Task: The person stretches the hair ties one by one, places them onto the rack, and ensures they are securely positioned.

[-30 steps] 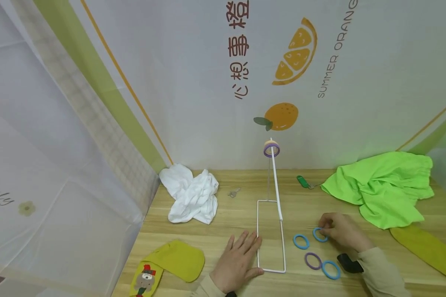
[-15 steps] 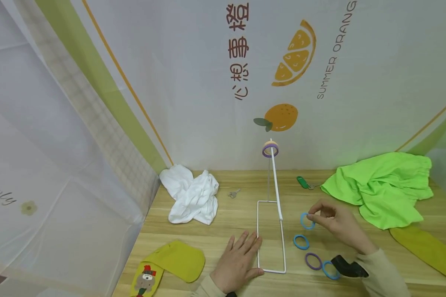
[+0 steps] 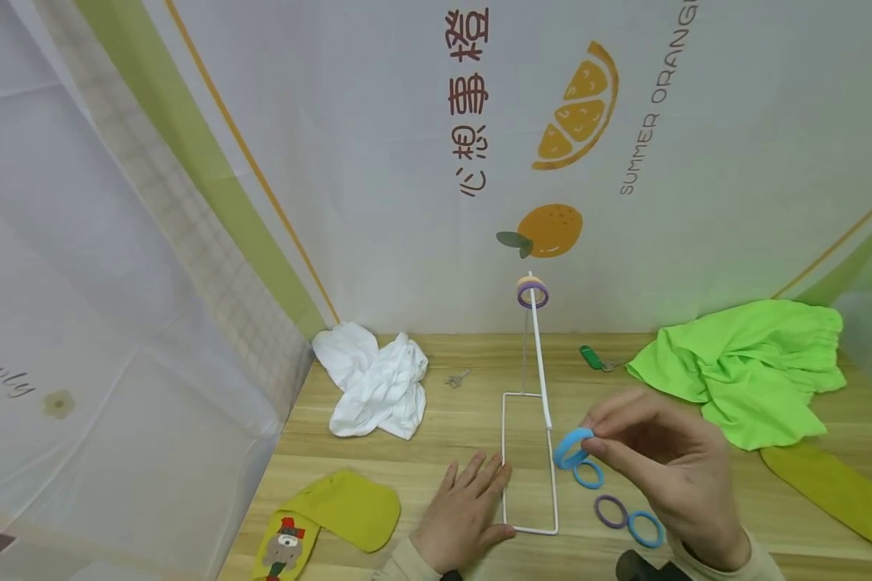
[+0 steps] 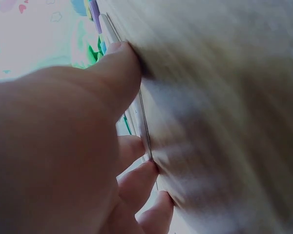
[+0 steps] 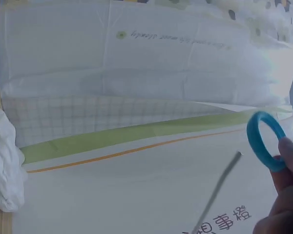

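Note:
Between thumb and fingers my right hand (image 3: 672, 472) pinches a blue ring (image 3: 568, 450), raised near the front end of a white rod (image 3: 540, 363). In the right wrist view the blue ring (image 5: 261, 141) is tilted, a little apart from the rod tip (image 5: 238, 155). A purple ring and a yellowish one (image 3: 533, 294) hang toward the rod's far end. My left hand (image 3: 461, 512) lies flat with spread fingers, touching the left side of the rod's white wire base (image 3: 530, 531). On the table below the right hand lie another blue ring (image 3: 588, 475), a purple ring (image 3: 610, 512) and a further blue ring (image 3: 646, 529).
A white cloth (image 3: 381, 383) and a small key (image 3: 457, 378) lie to the left. A yellow cloth piece with a bear (image 3: 356, 504) is at front left. At right are a green-tagged key (image 3: 592, 357), a bright green cloth (image 3: 748, 367) and a yellow cloth strip (image 3: 832, 492).
My right hand has lifted the blue ring off the table and brought it up and left toward the rod's front end. The left hand stays on the base.

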Demonstrator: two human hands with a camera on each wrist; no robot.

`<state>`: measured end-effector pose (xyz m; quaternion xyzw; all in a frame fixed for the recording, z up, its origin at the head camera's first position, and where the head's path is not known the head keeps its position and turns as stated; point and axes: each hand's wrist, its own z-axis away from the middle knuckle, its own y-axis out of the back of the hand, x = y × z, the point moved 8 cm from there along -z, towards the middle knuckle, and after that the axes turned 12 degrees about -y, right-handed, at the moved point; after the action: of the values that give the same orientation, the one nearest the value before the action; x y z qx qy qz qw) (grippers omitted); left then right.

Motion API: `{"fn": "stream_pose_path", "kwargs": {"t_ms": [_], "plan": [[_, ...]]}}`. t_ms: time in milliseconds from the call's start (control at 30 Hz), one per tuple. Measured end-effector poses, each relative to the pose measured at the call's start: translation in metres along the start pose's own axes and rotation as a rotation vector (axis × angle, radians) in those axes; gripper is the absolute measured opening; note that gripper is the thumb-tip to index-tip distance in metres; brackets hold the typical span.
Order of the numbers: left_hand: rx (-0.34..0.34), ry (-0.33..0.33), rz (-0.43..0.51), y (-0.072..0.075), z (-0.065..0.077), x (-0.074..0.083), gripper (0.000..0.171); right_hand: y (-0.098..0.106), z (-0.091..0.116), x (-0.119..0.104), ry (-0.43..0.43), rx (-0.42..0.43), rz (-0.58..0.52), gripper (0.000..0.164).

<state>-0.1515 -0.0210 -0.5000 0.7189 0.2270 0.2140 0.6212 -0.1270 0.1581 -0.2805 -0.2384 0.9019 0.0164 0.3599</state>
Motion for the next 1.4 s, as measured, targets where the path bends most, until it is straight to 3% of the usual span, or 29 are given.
{"fn": "stream_pose_path", "kwargs": {"t_ms": [67,233,467,667,933,1400], "plan": [[-0.005,-0.001,0.005,-0.001,0.0,0.0,0.076,-0.003,-0.004,0.003,-0.003,0.02,0.014,0.019],[-0.02,0.003,0.017,-0.005,0.0,-0.001,0.077,0.003,-0.01,0.023,-0.101,0.104,0.128,0.024],[-0.032,0.011,0.008,-0.005,0.001,-0.001,0.078,0.022,-0.021,0.049,-0.168,0.222,0.335,0.012],[-0.021,-0.004,-0.014,-0.005,0.002,0.0,0.078,0.041,-0.037,0.071,-0.232,0.296,0.503,0.017],[-0.028,-0.008,-0.017,-0.007,0.001,-0.001,0.078,0.058,-0.062,0.088,-0.17,0.334,0.546,0.009],[-0.051,-0.003,0.005,-0.006,0.001,-0.001,0.077,0.069,-0.076,0.097,-0.126,0.401,0.636,0.015]]}}
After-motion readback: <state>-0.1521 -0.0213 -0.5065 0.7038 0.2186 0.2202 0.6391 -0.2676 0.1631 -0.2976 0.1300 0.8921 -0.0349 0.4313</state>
